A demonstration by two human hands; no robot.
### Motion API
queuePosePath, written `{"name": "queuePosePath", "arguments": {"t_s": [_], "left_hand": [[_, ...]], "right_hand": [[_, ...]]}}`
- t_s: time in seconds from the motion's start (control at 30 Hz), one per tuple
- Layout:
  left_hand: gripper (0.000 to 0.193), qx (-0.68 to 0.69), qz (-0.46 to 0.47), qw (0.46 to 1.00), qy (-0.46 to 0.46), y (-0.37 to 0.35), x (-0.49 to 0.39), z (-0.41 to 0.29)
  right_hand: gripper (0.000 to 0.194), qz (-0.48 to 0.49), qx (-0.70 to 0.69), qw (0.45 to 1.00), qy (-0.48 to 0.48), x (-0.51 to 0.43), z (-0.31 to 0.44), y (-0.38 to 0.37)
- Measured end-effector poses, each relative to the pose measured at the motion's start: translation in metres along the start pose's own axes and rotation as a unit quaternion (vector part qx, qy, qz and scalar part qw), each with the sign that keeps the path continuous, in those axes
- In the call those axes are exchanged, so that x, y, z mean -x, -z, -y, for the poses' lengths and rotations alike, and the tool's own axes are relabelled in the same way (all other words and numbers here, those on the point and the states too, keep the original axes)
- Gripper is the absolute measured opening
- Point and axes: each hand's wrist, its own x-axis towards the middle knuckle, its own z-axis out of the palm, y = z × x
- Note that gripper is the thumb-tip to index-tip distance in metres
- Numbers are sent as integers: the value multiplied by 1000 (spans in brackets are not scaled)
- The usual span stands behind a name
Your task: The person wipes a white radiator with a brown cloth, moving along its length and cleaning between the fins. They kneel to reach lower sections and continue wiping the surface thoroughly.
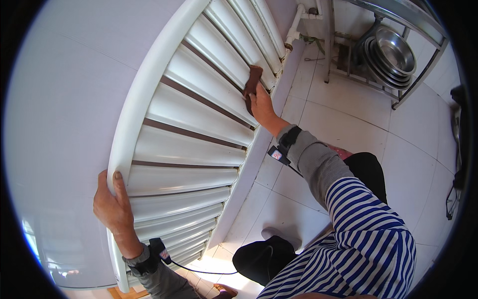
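Note:
Before me stands a white column radiator [190,145] with dark gaps between its flat sections and rust-coloured marks along its lower joints. My right hand [264,108] grips a folded brown cloth [253,80] and presses it against a section near the radiator's lower edge. Part of the cloth is hidden behind my fingers. My left hand [115,209] is wrapped over the radiator's rounded top rail [129,125], its thumb on the near side. Its other fingers are mostly out of sight behind the rail.
A metal-framed stand [401,99] at the upper right holds stacked stainless steel basins [396,52]. White pipes [295,28] rise beside the radiator's far end. A cable [205,272] trails from my left wrist device. Tiled floor [347,108] lies to the right. Another person's hand or foot [226,289] shows at the bottom, unclear which.

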Motion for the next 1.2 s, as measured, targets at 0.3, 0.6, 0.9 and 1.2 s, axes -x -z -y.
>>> {"name": "queuePosePath", "arguments": {"t_s": [0.3, 0.6, 0.9, 1.2], "left_hand": [[46, 9, 16, 1000, 26, -2, 1, 4], [39, 44, 35, 998, -2, 6, -3, 2], [37, 99, 145, 978, -114, 16, -37, -14], [39, 92, 147, 978, -115, 10, -39, -14]], "right_hand": [[28, 30, 105, 977, -181, 42, -101, 14], [38, -97, -32, 994, -33, -47, 30, 29], [52, -61, -20, 992, 110, -171, 194, 16], [57, -26, 34, 993, 109, -132, 114, 26]]}}
